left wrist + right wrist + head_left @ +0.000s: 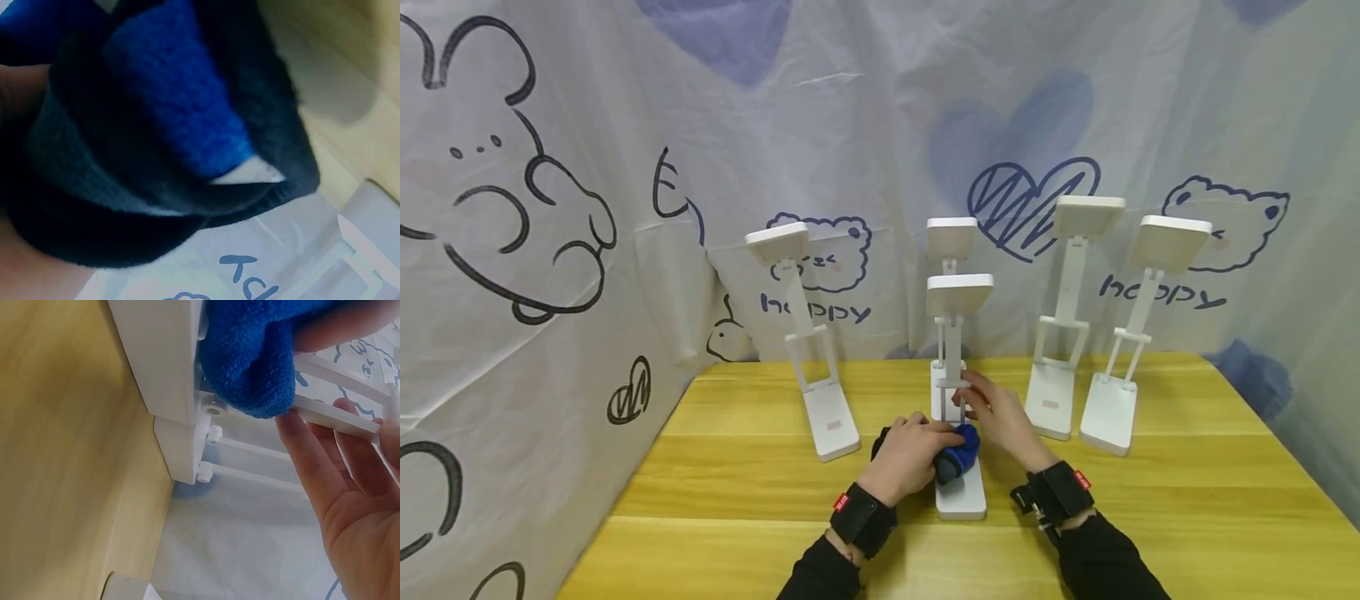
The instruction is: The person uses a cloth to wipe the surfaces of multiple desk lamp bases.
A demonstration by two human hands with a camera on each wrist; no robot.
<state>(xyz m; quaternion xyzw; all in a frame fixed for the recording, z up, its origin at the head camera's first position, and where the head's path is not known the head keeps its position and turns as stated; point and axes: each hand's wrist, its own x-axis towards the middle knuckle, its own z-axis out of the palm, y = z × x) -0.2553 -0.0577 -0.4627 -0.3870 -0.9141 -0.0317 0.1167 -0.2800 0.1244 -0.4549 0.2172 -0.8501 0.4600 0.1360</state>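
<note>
A white folding desk lamp (960,500) stands upright in the middle of the table, its panel tilted forward on a jointed stem. My left hand (910,454) grips a bunched blue and dark grey cloth (964,450) over the rear part of the lamp's base. In the right wrist view the fluffy blue cloth (250,359) lies against the foot of the lamp's lower strut (337,417). From the right side, my right hand (1002,421) holds that strut between thumb and fingers. Dark folds of cloth (262,94) fill most of the left wrist view.
Close behind the held lamp stands another white lamp (952,237). One more lamp (832,421) is on the left, and two lamps (1051,400) (1108,414) are on the right. A printed curtain (880,150) hangs behind the wooden table (745,492).
</note>
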